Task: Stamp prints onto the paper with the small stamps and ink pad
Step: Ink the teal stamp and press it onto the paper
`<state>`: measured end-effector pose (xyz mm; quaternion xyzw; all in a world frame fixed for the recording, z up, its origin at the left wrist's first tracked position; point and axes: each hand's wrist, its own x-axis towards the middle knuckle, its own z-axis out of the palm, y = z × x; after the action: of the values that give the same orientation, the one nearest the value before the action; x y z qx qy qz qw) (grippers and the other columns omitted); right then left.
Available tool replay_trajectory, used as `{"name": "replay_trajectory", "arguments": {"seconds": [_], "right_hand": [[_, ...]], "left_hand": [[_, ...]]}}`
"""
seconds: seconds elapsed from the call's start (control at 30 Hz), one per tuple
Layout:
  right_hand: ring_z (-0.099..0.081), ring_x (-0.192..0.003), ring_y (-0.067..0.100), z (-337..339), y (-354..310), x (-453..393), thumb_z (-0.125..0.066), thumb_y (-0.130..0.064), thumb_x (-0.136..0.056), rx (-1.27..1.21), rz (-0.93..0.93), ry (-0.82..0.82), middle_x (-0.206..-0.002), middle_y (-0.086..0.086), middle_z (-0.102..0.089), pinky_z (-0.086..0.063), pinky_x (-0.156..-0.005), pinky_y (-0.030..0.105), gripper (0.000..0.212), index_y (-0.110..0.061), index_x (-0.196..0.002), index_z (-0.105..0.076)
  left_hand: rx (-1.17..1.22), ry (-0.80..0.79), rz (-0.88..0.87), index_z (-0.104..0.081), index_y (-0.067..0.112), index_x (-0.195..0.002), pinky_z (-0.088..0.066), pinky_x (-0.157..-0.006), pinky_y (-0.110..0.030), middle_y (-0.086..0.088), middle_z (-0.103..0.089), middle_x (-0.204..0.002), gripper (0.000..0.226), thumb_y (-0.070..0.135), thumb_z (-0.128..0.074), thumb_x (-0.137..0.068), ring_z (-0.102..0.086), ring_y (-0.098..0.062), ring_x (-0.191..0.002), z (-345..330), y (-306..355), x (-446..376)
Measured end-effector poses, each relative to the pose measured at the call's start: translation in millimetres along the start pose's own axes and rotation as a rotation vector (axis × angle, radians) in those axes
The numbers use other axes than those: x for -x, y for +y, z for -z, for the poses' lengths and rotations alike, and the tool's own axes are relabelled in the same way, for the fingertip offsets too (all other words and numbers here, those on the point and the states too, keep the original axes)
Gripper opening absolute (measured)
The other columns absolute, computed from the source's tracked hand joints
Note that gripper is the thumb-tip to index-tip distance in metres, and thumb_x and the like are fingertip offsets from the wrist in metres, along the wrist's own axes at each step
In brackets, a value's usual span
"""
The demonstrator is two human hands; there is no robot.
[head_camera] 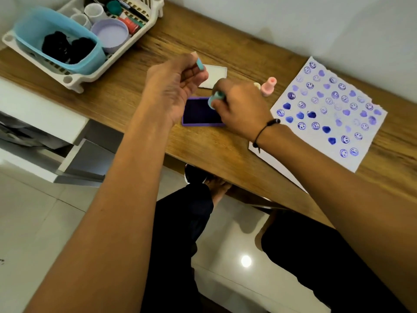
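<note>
Over the ink pad (202,112), right hand (241,109) pinches a teal stamp (216,99); left hand (173,86) pinches its cap (200,64). Over-inking risks blotches on the paper (327,114) at three o'clock.

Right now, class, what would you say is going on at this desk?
A person is stamping at a wooden desk. The right hand holds a small teal stamp over the open purple ink pad. The left hand pinches a small light-blue piece, perhaps the stamp's cap. To the right, the paper is already covered in blue smiley and heart prints, with a pink stamp standing beside it.
</note>
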<state>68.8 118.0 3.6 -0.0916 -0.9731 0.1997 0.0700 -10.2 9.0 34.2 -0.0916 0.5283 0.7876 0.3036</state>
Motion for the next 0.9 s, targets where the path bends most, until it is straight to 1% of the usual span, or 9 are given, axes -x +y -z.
{"name": "replay_trajectory", "arguments": {"seconds": [0.1, 0.2, 0.33, 0.4, 0.47, 0.53, 0.63, 0.77, 0.9], "right_hand": [[-0.06, -0.092, 0.03, 14.4, 19.0, 30.8, -0.054, -0.017, -0.088, -0.062, -0.137, 0.119, -0.101, 0.017, -0.067, -0.039, -0.071, 0.029, 0.019, -0.004, -0.1, -0.06], [-0.061, -0.09, 0.029, 28.1, 43.2, 60.8, -0.056, -0.017, -0.087, -0.067, -0.262, 0.176, -0.1, 0.017, -0.069, -0.043, -0.075, 0.033, 0.019, -0.005, -0.101, -0.063], [-0.063, -0.091, 0.03, 47.1, 80.0, 90.6, -0.058, -0.017, -0.086, -0.037, -0.436, 0.235, -0.101, 0.016, -0.07, -0.048, -0.082, 0.038, 0.019, -0.005, -0.098, -0.065], [-0.063, -0.09, 0.029, 52.7, 94.5, 104.7, -0.058, -0.017, -0.086, -0.013, -0.496, 0.25, -0.101, 0.015, -0.07, -0.048, -0.081, 0.035, 0.019, -0.006, -0.1, -0.065], [-0.063, -0.092, 0.029, 53.3, 104.9, 117.4, -0.058, -0.017, -0.086, 0.019, -0.521, 0.241, -0.103, 0.015, -0.07, -0.045, -0.079, 0.029, 0.02, -0.005, -0.102, -0.064], [-0.062, -0.095, 0.03, 51.2, 110.4, 125.4, -0.057, -0.016, -0.087, 0.038, -0.535, 0.227, -0.106, 0.016, -0.069, -0.043, -0.078, 0.027, 0.021, -0.004, -0.103, -0.063], [-0.061, -0.097, 0.032, 47.5, 115.5, 129.9, -0.056, -0.014, -0.087, 0.042, -0.538, 0.222, -0.108, 0.017, -0.068, -0.044, -0.081, 0.031, 0.022, -0.004, -0.106, -0.062], [-0.059, -0.099, 0.034, 44.9, 118.3, 126.4, -0.054, -0.014, -0.088, 0.038, -0.525, 0.197, -0.11, 0.018, -0.066, -0.045, -0.084, 0.036, 0.023, -0.004, -0.108, -0.061], [-0.058, -0.098, 0.034, 44.1, 120.3, 121.9, -0.053, -0.015, -0.089, 0.067, -0.504, 0.168, -0.109, 0.018, -0.066, -0.044, -0.081, 0.036, 0.023, -0.004, -0.108, -0.06]], "left_hand": [[-0.038, -0.048, 0.031, -0.061, -0.003, -0.079, -0.057, -0.061, -0.018, -0.015, -0.061, -0.074, 0.009, 0.004, -0.06, -0.084, -0.063, -0.017, -0.062, -15.1, -10.2, 2.1], [-0.094, -0.16, 0.083, -0.059, -0.002, -0.08, -0.056, -0.061, -0.017, -0.015, -0.06, -0.076, 0.009, 0.004, -0.058, -0.086, -0.062, -0.017, -0.065, -36.4, -30.4, 9.6], [-0.147, -0.288, 0.133, -0.062, -0.003, -0.085, -0.055, -0.06, -0.017, -0.015, -0.068, -0.08, 0.009, 0.005, -0.058, -0.086, -0.066, -0.016, -0.067, -63.0, -53.2, 21.7], [-0.17, -0.328, 0.16, -0.062, -0.005, -0.089, -0.056, -0.06, -0.017, -0.017, -0.066, -0.086, 0.012, 0.006, -0.058, -0.087, -0.064, -0.017, -0.07, -76.1, -61.3, 27.0], [-0.178, -0.342, 0.184, -0.062, -0.003, -0.084, -0.056, -0.059, -0.017, -0.014, -0.063, -0.079, 0.01, 0.005, -0.057, -0.087, -0.063, -0.016, -0.066, -88.5, -67.2, 31.7], [-0.183, -0.347, 0.201, -0.06, -0.001, -0.08, -0.057, -0.061, -0.018, -0.013, -0.062, -0.077, 0.01, 0.004, -0.057, -0.087, -0.062, -0.017, -0.066, -97.4, -71.3, 34.7], [-0.183, -0.357, 0.215, -0.061, -0.001, -0.08, -0.058, -0.063, -0.02, -0.013, -0.063, -0.078, 0.009, 0.003, -0.057, -0.087, -0.062, -0.018, -0.068, -105.4, -76.7, 36.6], [-0.189, -0.357, 0.21, -0.061, -0.001, -0.08, -0.058, -0.062, -0.02, -0.013, -0.064, -0.077, 0.009, 0.004, -0.057, -0.087, -0.064, -0.018, -0.067, -107.6, -79.7, 34.8], [-0.207, -0.354, 0.205, -0.061, -0.002, -0.082, -0.059, -0.064, -0.02, -0.014, -0.065, -0.078, 0.008, 0.005, -0.058, -0.087, -0.064, -0.019, -0.069, -106.7, -79.9, 33.2]]}}
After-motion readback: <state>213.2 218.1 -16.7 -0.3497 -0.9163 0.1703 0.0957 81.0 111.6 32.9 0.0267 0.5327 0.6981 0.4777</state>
